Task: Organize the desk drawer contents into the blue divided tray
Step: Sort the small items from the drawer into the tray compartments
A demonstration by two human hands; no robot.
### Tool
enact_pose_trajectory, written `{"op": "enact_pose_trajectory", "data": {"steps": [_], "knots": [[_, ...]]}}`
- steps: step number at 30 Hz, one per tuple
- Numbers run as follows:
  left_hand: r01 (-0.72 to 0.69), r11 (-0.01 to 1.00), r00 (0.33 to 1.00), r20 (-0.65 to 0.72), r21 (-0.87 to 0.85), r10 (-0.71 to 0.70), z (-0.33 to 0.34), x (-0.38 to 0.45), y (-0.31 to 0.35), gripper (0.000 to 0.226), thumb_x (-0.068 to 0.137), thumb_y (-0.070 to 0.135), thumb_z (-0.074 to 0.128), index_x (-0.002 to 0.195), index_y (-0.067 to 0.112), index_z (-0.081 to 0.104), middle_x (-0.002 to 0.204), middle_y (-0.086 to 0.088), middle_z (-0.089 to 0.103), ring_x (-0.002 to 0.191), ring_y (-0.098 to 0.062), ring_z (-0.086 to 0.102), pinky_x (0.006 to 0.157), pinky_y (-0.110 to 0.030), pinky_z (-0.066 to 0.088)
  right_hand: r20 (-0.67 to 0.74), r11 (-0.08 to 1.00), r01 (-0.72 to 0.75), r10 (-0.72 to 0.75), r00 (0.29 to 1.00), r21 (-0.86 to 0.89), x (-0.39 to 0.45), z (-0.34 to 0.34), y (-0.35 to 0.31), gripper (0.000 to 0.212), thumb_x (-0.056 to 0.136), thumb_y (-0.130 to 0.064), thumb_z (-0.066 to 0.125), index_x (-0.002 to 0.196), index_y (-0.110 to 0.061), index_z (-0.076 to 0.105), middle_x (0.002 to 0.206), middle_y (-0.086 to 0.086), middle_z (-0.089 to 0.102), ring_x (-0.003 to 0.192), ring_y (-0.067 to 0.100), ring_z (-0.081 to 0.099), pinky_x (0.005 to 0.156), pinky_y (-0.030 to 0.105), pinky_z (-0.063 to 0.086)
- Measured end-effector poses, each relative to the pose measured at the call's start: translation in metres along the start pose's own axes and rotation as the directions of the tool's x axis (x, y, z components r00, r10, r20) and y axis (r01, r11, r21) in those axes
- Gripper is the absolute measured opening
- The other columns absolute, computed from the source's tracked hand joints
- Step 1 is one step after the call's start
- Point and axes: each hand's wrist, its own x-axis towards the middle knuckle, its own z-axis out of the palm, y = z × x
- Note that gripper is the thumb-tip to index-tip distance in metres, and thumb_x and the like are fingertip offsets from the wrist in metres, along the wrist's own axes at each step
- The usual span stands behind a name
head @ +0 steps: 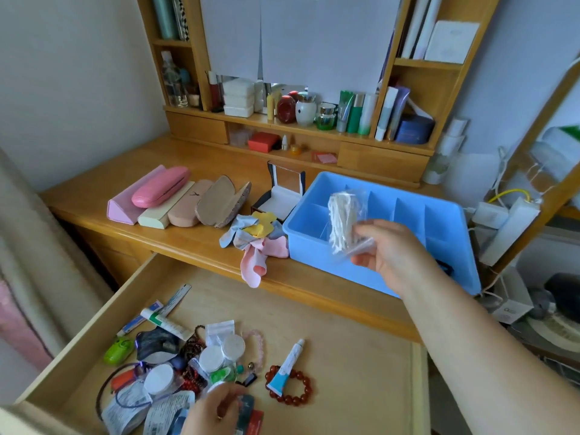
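The blue divided tray (314, 246) stands on the desk at the right, its compartments mostly hidden behind my arm. My right hand (392, 255) holds a clear plastic bag of white cotton swabs (343, 221) above the tray's front compartments. The open wooden drawer (345, 356) below holds a heap of small items: tubes (166, 320), round white jars (233, 346), a red bead bracelet (290, 389), a green clip (117, 351), packets. My left hand (213, 409) rests in that heap at the drawer's front, fingers curled around a small dark item (248, 406).
Several glasses cases (175, 199) lie in a row on the desk at the left. Cleaning cloths (257, 237) are piled beside an open small box (282, 196) next to the tray. Cosmetics bottles fill the shelf (314, 111) behind. Cables and a power strip (489, 215) sit at the right.
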Motion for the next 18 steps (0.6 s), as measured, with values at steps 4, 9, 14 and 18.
{"op": "enact_pose_trajectory", "data": {"steps": [4, 9, 14, 18], "knots": [[-0.012, 0.999, 0.992, 0.129, 0.041, 0.007, -0.014, 0.004, -0.002, 0.045, 0.091, 0.039, 0.034, 0.133, 0.031, 0.025, 0.12, 0.015, 0.042, 0.106, 0.007, 0.042, 0.092, -0.002, 0.034, -0.003, 0.976, -0.095, 0.097, 0.995, -0.194, 0.046, 0.031, -0.029, 0.022, 0.093, -0.017, 0.054, 0.107, 0.001, 0.057, 0.072, 0.013, 0.064, 0.054, 0.018, 0.064, 0.047, 0.023, 0.052], [-0.045, 0.999, 0.998, -0.055, -0.016, 0.044, 0.001, 0.003, -0.008, 0.034, 0.091, 0.034, 0.04, 0.125, 0.036, 0.038, 0.12, 0.011, 0.049, 0.104, 0.005, 0.048, 0.086, -0.001, 0.036, -0.058, 0.742, 0.064, -0.138, 0.989, -0.667, 0.064, 0.033, -0.023, 0.034, 0.096, -0.037, 0.043, 0.106, -0.009, 0.059, 0.079, 0.0, 0.069, 0.074, 0.023, 0.069, 0.075, 0.038, 0.056], [-0.094, 0.995, 0.83, -0.555, -0.044, 0.054, 0.03, -0.001, -0.001, 0.032, 0.082, 0.006, 0.061, 0.08, 0.037, 0.067, 0.086, 0.004, 0.067, 0.073, 0.0, 0.062, 0.067, -0.004, 0.043, 0.131, 0.447, 0.523, -0.657, 0.743, -0.726, 0.023, 0.021, 0.022, 0.014, 0.09, -0.02, 0.054, 0.09, -0.02, 0.068, 0.084, -0.004, 0.07, 0.076, 0.018, 0.063, 0.069, 0.033, 0.052], [-0.082, 0.997, 0.853, -0.517, 0.001, 0.07, 0.033, 0.0, -0.002, 0.031, 0.085, 0.008, 0.058, 0.084, 0.038, 0.065, 0.084, 0.011, 0.065, 0.072, 0.004, 0.06, 0.07, -0.009, 0.046, 0.506, 0.004, 0.698, -0.686, 0.523, -0.716, 0.014, 0.03, 0.037, 0.032, 0.089, -0.016, 0.055, 0.12, -0.01, 0.062, 0.128, 0.006, 0.058, 0.109, 0.028, 0.059, 0.089, 0.035, 0.047]]}}
